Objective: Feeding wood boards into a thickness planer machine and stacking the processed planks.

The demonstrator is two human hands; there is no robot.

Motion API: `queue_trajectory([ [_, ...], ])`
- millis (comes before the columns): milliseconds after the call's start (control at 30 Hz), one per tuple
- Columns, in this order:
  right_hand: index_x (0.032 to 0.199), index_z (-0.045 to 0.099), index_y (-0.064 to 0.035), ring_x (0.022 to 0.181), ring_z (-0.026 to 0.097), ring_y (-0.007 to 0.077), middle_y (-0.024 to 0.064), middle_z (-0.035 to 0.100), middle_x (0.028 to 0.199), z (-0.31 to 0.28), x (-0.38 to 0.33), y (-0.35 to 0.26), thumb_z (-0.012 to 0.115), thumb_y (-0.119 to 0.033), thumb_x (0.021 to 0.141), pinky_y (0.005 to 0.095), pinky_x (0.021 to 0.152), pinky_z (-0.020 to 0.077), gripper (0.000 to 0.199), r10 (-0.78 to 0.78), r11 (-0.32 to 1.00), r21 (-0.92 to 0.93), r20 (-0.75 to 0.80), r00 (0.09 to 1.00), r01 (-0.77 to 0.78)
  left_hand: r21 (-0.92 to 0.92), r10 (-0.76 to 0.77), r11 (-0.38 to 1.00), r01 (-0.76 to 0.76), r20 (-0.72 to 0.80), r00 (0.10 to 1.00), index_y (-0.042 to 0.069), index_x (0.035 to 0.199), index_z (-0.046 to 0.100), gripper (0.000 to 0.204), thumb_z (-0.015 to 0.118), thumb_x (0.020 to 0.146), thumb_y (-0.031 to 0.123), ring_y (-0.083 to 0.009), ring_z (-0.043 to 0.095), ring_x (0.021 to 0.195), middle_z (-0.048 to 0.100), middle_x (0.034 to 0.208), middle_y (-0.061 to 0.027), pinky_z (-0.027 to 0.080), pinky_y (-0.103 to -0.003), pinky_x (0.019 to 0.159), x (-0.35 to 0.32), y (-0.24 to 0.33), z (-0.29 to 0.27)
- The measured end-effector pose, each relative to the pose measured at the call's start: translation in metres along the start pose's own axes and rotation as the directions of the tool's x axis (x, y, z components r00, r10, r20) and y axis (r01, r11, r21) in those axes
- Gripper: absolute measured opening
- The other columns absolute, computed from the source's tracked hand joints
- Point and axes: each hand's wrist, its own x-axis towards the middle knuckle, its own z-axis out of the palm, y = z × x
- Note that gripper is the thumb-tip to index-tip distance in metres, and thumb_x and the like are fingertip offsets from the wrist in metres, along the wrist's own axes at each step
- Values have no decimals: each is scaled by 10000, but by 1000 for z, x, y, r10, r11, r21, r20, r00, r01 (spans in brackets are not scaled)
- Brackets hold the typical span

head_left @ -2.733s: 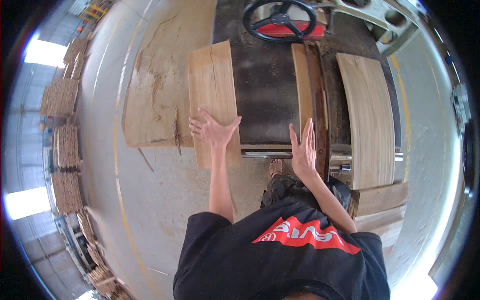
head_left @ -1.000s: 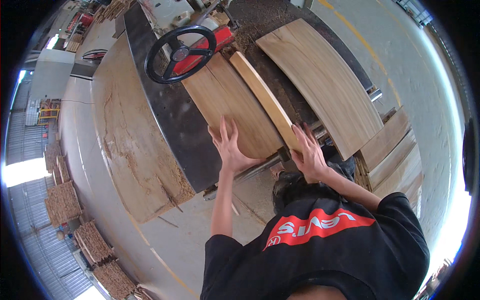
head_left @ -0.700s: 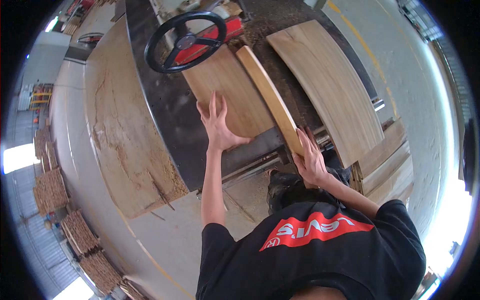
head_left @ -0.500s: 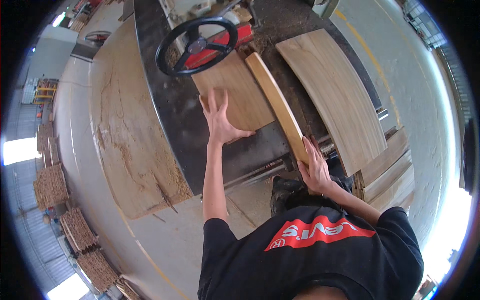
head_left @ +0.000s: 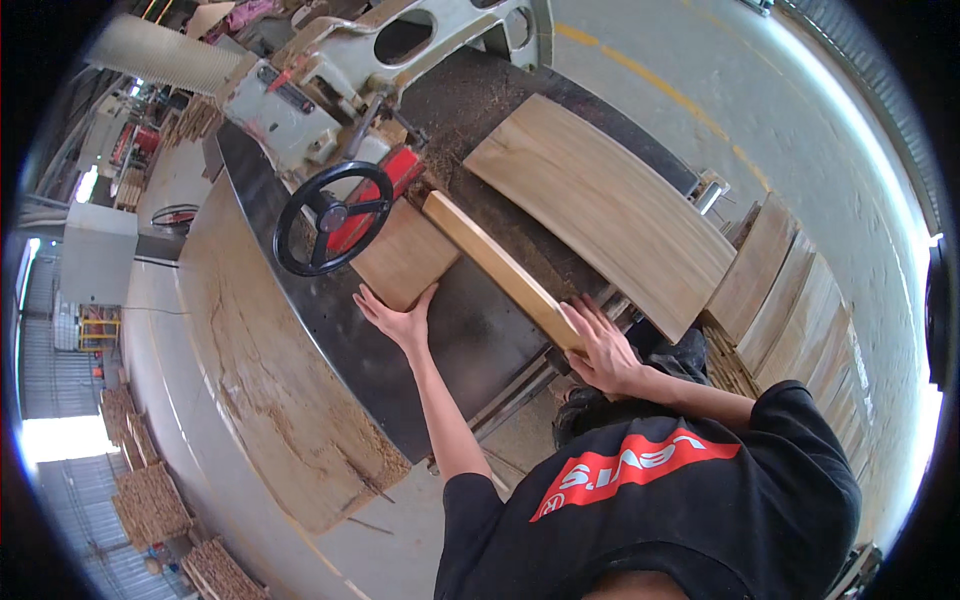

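A flat brown board lies on the dark machine table, its far part hidden under the red guard and black handwheel. My left hand is at the board's near edge, fingers and thumb spread, touching it. Along the board's right side runs a long, pale-topped wooden bar, slanting toward me. Its near end sits in my right hand, with the thumb on the left side and the fingers over the right.
A wide wooden board lies on the table right of the bar. Beyond stands the grey machine frame with its red guard. Planks are stacked at right. A dusty side panel extends at left.
My view has turned, showing more of the machine. The flat board reaches farther under the guard. My left hand has gone from its top to its near edge; my right hand stays on the bar.
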Motion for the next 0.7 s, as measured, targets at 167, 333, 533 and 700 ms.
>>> queue_trajectory([
  [167,1526,414,-79,1511,286,482,294,350,1592,-12,6,-2,702,-229,905,550,1240,279,701,-147,987,-68,0,989,146,27,130,991,-128,-93,987,-23,1564,332,1278,944,628,596,-467,289,1504,297,1601,-330,334,-578,1198,-11,-8,8],
  [333,1572,379,-102,1533,231,491,284,295,1637,-67,27,35,776,-435,867,599,1261,197,875,-13,930,-361,-217,976,-68,49,67,997,-61,-124,990,-38,1487,440,908,871,830,416,-426,446,1409,462,1503,-280,403,-536,1148,-43,-10,3],
  [533,1549,427,-108,1502,318,457,272,358,1612,-146,35,117,803,-515,822,599,1243,243,914,310,762,-385,-489,815,-521,-186,50,979,-88,-200,979,-24,1449,494,632,776,946,235,-371,563,1306,544,1448,-225,478,-473,1056,-96,64,-18],
  [700,1382,626,-164,1219,564,435,230,596,1337,-130,8,136,794,-398,829,555,1047,428,623,264,815,-362,-462,847,-452,-755,215,655,26,219,952,-4,1335,636,391,695,966,112,-265,615,1255,671,1337,-138,479,-385,1008,-170,181,-17],
])
